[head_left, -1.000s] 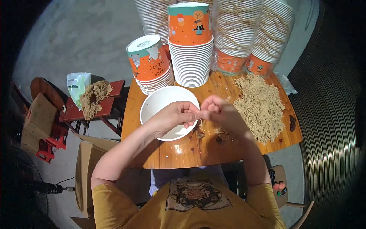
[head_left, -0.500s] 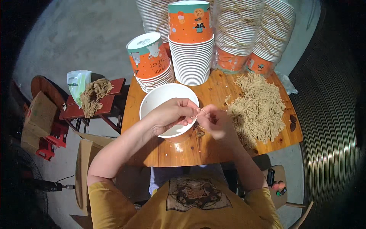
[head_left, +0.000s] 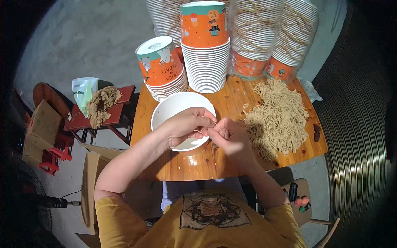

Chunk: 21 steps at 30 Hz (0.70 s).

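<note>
Over the near right rim of a white-lined paper bucket (head_left: 165, 108), my two hands meet with a thin tan cord (head_left: 220, 128) between them. My left hand (head_left: 191, 124) is closed, thumb and forefinger pinching the cord. The fingers of my right hand (head_left: 228, 134) are also closed on it, close beside the left fingertips. Whether the cord is tied to the bucket is hidden behind the hands. To the right of my hands lies a big loose heap of tan cords (head_left: 279, 118) on the wooden table (head_left: 198, 165).
Behind the bucket stand a short stack of orange paper buckets (head_left: 161, 68) and a taller stack (head_left: 205, 62), upside down. Plastic-wrapped bucket stacks (head_left: 254, 33) rise at the back. A red stool (head_left: 99, 120) at the left bears more cord (head_left: 103, 103) and a plastic bag (head_left: 84, 91).
My right hand has shifted slightly left, closer to my left hand, and turned a little. Both hands keep their pinch on the cord. The bucket stays where it was.
</note>
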Available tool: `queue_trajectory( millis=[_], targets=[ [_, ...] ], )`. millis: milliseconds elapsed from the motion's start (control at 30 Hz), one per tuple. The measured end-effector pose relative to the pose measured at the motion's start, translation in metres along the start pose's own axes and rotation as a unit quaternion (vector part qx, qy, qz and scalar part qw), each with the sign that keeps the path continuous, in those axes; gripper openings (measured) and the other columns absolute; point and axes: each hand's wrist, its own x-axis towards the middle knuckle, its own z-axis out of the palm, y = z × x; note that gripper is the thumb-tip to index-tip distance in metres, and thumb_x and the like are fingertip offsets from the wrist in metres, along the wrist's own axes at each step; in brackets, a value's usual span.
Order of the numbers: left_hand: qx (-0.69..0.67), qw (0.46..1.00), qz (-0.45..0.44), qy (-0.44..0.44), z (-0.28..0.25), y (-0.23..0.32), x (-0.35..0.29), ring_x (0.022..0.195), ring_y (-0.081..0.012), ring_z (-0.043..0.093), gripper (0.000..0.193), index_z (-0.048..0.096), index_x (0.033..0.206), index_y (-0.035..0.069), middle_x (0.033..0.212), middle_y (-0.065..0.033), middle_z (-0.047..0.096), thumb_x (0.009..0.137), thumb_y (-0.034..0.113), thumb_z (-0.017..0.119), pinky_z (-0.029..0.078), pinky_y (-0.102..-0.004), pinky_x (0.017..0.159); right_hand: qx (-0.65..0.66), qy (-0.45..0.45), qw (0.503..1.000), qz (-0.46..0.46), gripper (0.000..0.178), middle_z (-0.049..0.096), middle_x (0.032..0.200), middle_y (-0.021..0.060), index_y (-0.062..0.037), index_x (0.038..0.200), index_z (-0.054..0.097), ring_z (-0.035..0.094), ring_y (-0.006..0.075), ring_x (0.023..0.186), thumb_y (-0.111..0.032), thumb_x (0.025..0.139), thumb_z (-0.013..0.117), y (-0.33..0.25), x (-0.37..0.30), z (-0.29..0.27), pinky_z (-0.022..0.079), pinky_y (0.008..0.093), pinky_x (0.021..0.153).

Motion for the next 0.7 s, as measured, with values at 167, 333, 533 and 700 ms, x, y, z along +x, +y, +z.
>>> queue_trajectory(
  millis=[167, 333, 533, 700],
  targets=[
    [-0.016, 0.999, -0.027, -0.035, 0.001, 0.001, 0.006, 0.068, -0.0058, 0.056, 0.011, 0.056, 0.098, 0.003, 0.083, -0.0011, 0.058, 0.087, 0.004, 0.053, 0.049, -0.0169, 0.059, 0.014, 0.062, 0.992, -0.107, 0.017, 0.049, 0.06, -0.0028, -0.0032, 0.079, 0.05, 0.039, 0.0019, 0.052, 0.0, 0.079, 0.067, 0.021, 0.002, 0.015, 0.034, 0.0212, 0.048],
    [0.013, 1.0, 0.021, 0.005, 0.002, -0.006, 0.003, 0.071, -0.0083, 0.057, 0.01, 0.055, 0.097, 0.001, 0.085, -0.003, 0.059, 0.088, 0.002, 0.052, 0.049, -0.0194, 0.065, -0.006, 0.065, 0.991, -0.121, 0.012, 0.053, 0.061, 0.0001, -0.0024, 0.082, 0.053, 0.044, 0.0031, 0.053, -0.006, 0.084, 0.064, 0.013, 0.002, 0.002, 0.037, 0.0214, 0.049],
    [-0.011, 0.998, 0.058, -0.022, 0.002, -0.009, 0.004, 0.069, -0.0095, 0.056, 0.012, 0.052, 0.097, -0.001, 0.083, -0.0049, 0.056, 0.085, 0.0, 0.055, 0.049, -0.0192, 0.064, 0.128, 0.009, 0.992, 0.003, 0.012, 0.054, 0.066, 0.0003, -0.0018, 0.092, 0.054, 0.05, 0.0046, 0.058, -0.013, 0.09, 0.057, 0.01, 0.005, -0.023, 0.041, 0.0199, 0.052],
    [-0.01, 0.998, 0.058, -0.021, 0.005, -0.007, 0.004, 0.068, -0.0098, 0.056, 0.013, 0.052, 0.096, -0.002, 0.081, -0.0054, 0.056, 0.083, -0.001, 0.054, 0.049, -0.0192, 0.064, 0.157, -0.023, 0.987, -0.014, 0.009, 0.051, 0.071, -0.0015, -0.004, 0.097, 0.054, 0.049, 0.0054, 0.057, -0.012, 0.092, 0.053, 0.01, 0.009, -0.024, 0.041, 0.0186, 0.055]
  ],
)
